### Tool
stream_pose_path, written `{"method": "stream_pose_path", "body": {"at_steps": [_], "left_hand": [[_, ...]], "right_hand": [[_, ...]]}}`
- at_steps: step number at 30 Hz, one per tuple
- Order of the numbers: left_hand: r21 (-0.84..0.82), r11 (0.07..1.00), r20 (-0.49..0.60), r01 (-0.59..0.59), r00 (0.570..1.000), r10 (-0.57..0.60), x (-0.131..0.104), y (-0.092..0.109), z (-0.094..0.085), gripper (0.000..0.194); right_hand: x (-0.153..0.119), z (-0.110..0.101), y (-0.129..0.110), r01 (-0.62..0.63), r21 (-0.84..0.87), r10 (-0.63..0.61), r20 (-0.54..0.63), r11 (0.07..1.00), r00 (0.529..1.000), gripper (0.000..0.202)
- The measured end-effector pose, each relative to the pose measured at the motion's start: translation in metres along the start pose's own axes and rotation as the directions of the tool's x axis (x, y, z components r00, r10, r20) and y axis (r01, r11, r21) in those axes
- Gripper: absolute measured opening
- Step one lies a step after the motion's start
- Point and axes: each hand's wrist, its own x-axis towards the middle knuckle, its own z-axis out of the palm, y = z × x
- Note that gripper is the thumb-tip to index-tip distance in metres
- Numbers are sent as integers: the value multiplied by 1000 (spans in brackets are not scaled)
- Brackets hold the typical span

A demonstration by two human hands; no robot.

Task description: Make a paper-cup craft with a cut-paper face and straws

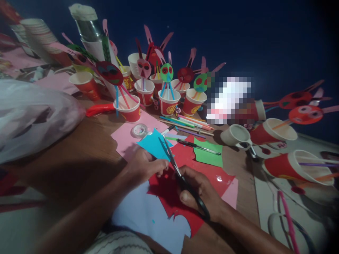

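Observation:
My left hand (145,164) pinches a piece of blue paper (152,144) by its lower edge, thumb on top. In my right hand (200,190) is a pair of scissors (182,178) with black handles, fingers wrapped round the grips. The scissor blades lie against the right side of the blue paper; whether they are cutting into it I cannot tell. Beneath both hands spread a sheet of red paper (212,176), a pale blue-white sheet (140,211) and pink paper (123,132). A black pen (198,146) rests across a green paper piece (212,158).
Red paper cups (169,106) with paper faces on straws stand along the back. A tape roll (140,130), loose straws (185,121) and a white mug (235,135) lie beyond my hands. A plastic bag (34,116) bulges at left; more cups (280,164) lean at right.

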Motion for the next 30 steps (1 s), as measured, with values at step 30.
{"method": "stream_pose_path", "body": {"at_steps": [30], "left_hand": [[-20,992,42,122,992,-121,1,3,-11,11]], "right_hand": [[-2,-1,1,-59,-14,59,-2,998,998,32]]}}
